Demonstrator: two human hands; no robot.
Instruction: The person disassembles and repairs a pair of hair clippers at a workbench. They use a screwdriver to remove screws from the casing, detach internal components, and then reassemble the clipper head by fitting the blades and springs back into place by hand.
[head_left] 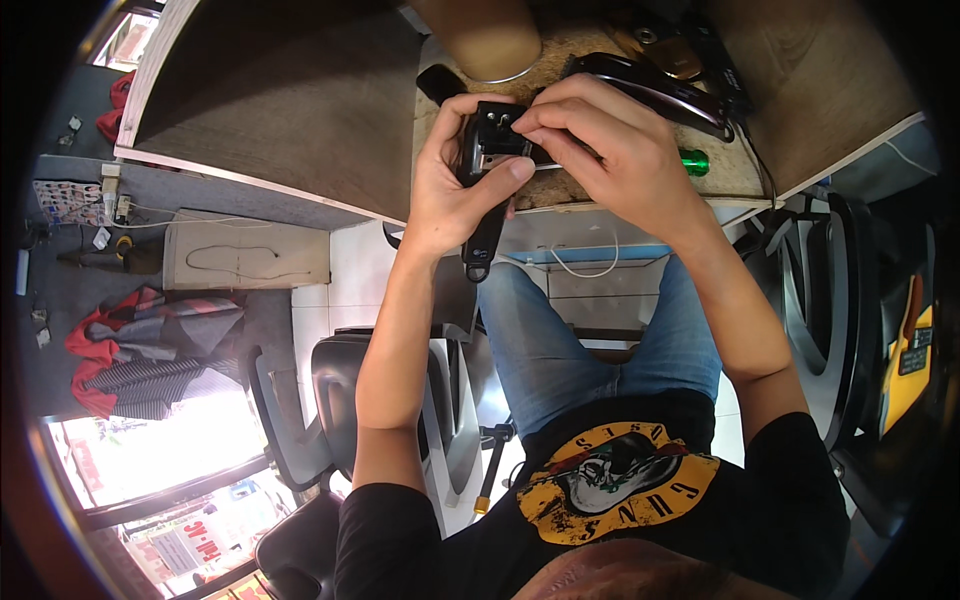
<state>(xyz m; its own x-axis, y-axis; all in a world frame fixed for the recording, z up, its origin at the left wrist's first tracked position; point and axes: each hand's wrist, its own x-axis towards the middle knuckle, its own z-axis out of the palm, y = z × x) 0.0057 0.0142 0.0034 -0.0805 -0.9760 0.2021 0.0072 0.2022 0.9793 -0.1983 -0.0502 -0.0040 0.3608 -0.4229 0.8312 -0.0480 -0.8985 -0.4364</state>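
Observation:
My left hand [450,190] is wrapped round a black hair clipper [484,235], with its head end up and its thumb across the front. Two small screws show on the clipper's dark head. The fingers of my right hand [610,145] are pinched together at the right edge of that head; whatever they hold is too small to make out. A green screwdriver handle [693,162] sticks out beyond my right palm, and a thin metal shaft shows on the other side, beside the clipper. Whether the palm holds it or it lies on the desk, I cannot tell.
A second dark hair clipper [655,92] lies on the worn desk top [560,75], behind my right hand. A tan cylinder [485,40] stands at the back. Wooden side panels [280,100] flank the desk. Black chairs [345,385] stand to the left, with draped cloths [160,340] beyond.

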